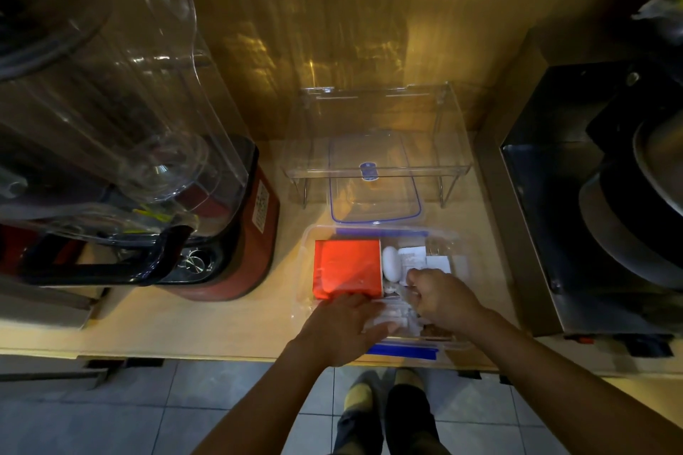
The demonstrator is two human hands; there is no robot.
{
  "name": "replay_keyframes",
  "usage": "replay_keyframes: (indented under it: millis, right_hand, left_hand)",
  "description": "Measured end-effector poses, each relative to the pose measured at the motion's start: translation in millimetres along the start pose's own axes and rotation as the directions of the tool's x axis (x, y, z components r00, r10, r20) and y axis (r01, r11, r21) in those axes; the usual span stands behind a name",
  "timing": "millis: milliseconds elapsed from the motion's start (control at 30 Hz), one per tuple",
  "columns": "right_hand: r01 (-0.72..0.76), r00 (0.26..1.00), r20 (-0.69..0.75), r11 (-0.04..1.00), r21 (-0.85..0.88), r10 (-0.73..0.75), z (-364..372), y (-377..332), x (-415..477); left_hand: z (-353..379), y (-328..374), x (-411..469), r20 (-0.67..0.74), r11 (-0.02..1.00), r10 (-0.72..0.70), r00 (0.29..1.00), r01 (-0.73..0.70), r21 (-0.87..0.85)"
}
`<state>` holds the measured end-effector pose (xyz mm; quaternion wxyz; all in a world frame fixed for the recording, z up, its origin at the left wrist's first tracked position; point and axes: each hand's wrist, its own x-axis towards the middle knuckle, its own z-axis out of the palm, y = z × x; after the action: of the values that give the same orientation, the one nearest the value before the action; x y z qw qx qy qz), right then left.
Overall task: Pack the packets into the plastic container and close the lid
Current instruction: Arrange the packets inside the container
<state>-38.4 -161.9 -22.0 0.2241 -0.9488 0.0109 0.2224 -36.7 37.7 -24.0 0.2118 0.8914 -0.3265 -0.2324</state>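
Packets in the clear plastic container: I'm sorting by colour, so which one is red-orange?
The large red-orange packet filling the container's left half, just beyond the left hand; the small packets on the right are white.

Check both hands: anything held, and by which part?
Left hand lies flat on the white packets inside the container, no grip. Right hand is curled among them; a hold cannot be told.

Likely a kitchen: a red blender point(221, 225) on a wooden counter point(184, 321), dark pans point(635, 233) alongside
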Motion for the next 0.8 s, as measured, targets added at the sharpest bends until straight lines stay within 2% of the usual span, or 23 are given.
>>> replay_keyframes:
  millis: [67, 167, 233, 333, 433, 500, 567, 600, 667, 733, 800]
  right_hand:
    - [0.007, 1.000, 0.001, 0.999, -0.044, -0.007, 4, -9, 4]
    - [0.025, 1.000, 0.013, 0.974, -0.225, -0.023, 10, -19, 11]
    - [0.023, 1.000, 0.024, 0.961, -0.277, -0.017, 7, -20, 11]
    - [-0.004, 1.000, -0.001, 0.992, -0.124, 0.004, -10, -14, 10]
    - [-0.126, 0.955, -0.268, 0.992, 0.017, 0.126, -28, -16, 10]
    - [-0.186, 0.919, -0.342, 0.980, 0.069, 0.199, -30, -16, 10]
    - [-0.224, 0.956, -0.195, 0.975, 0.003, 0.220, -29, -15, 5]
    - [-0.210, 0.977, -0.063, 0.974, -0.086, 0.205, -28, -13, 3]
    - [-0.120, 0.973, 0.164, 0.962, -0.245, 0.163, -23, -8, -5]
    - [-0.055, 0.964, 0.236, 0.958, -0.281, 0.124, -13, -6, -8]
    - [-0.012, 0.973, 0.215, 0.953, -0.301, 0.080, -1, -8, -7]
  left_hand:
    - [-1, 1, 1, 0.020, 1.000, -0.008, 1.000, 0.008, -0.009]
    - [0, 0, 2, 0.063, 0.998, -0.065, 0.996, 0.065, 0.007]
    - [0, 1, 1, 0.063, 0.996, -0.089, 0.994, 0.090, -0.010]
    - [-1, 3, 1, 0.055, 0.995, -0.096, 0.994, 0.098, -0.027]
    - [1, 3, 3, 0.054, 0.994, -0.105, 0.993, 0.106, -0.018]
    - [1, 3, 3, 0.059, 0.993, -0.119, 0.991, 0.119, 0.014]
    - [1, 4, 3, 0.072, 0.990, -0.138, 0.988, 0.135, 0.044]
    - [1, 4, 3, 0.075, 0.989, -0.143, 0.987, 0.140, 0.051]
    - [2, 5, 3, 0.081, 0.987, -0.150, 0.985, 0.145, 0.063]
    - [2, 5, 3, 0.085, 0.985, -0.161, 0.983, 0.154, 0.082]
    - [2, 4, 3, 0.094, 0.983, -0.165, 0.982, 0.156, 0.098]
